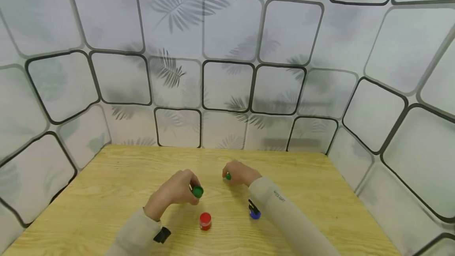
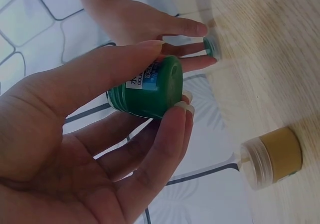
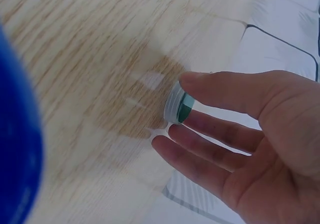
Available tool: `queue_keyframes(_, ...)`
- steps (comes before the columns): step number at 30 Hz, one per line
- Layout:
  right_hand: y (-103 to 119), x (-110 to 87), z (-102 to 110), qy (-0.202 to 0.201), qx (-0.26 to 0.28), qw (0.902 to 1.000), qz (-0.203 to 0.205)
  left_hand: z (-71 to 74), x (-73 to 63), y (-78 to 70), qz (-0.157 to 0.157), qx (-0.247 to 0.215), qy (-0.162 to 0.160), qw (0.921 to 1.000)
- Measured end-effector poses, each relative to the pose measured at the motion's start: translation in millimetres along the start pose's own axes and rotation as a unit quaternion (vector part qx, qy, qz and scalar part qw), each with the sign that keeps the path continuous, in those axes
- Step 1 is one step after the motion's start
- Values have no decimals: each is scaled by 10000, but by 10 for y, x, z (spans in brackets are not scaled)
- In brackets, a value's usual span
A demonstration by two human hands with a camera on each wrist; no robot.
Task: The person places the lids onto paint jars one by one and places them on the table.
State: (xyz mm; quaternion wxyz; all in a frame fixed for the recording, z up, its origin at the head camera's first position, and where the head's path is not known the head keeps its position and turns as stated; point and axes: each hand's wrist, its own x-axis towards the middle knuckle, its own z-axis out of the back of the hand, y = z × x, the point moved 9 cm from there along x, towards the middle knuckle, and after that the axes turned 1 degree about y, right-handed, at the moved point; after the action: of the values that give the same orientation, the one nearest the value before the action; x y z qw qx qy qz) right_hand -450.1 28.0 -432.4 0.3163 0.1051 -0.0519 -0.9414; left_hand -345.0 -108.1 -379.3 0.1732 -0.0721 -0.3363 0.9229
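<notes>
My left hand (image 1: 179, 188) grips a small green paint jar (image 2: 150, 86) round its sides, thumb on one side and fingers on the other. In the head view the jar tilts, its round green end toward me. Farther right, my right hand (image 1: 239, 172) pinches a clear screw lid (image 3: 173, 103), stained green inside, between thumb and fingertips. That lid is close over the table, with its shadow and reflection beside it in the right wrist view. An ochre jar (image 2: 282, 154) with a clear collar stands near the left hand; the head view hides it.
A red jar (image 1: 205, 221) stands on the wooden table (image 1: 142, 159) in front of the left hand. Beside the right sleeve is a blue jar (image 1: 254, 213), partly covered by a black strap end. Patterned white fabric walls (image 1: 227, 86) enclose the table's back and sides.
</notes>
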Motion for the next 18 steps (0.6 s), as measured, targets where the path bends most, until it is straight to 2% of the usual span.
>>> queue_keyframes(14,27,9,11,16,-452,9990,19,28,-31,-16,-30,-145,-102,9998)
queue_keyframes(18,55,-13,58,1,-367,9993,84,31,-42,-36,-101,-165,-142,9997)
